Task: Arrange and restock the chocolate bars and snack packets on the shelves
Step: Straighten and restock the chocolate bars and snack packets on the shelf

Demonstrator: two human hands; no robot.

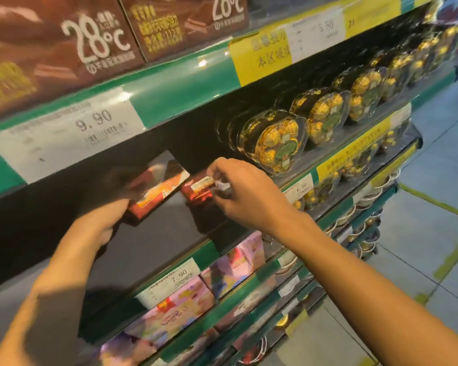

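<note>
Two chocolate bars sit on the dark middle shelf (169, 249), toward its back. The larger chocolate bar (159, 187), a flat carton in red and dark brown with a pale orange panel, is tilted up off the shelf, its lower end gripped by the left hand (105, 223), whose curled fingers are blurred. Just beside it to the right, the small red bar (198, 188) in glossy wrapping is pinched at its near end between the thumb and fingers of the right hand (238, 192). Both bars look light and stiff enough to lift by one end, though the small one's shiny film is probably slippery, so a pinch across its short edges should hold better than one on its flat faces; the carton's corners would likely crush if pressed hard. The shelf surface is smooth, dark and slightly reflective, edged by a green price rail (185, 88) carrying white price tags (72, 128) and a yellow notice (262, 56). To the right stand clear flower-shaped plastic trays of gold-foil chocolates (278, 141), rigid and faceted, in a row running back along the shelf. Above are brown cartons (64, 40) marked 28°C; below, pink and purple printed boxes (185, 305) lean forward against the next rail.
</note>
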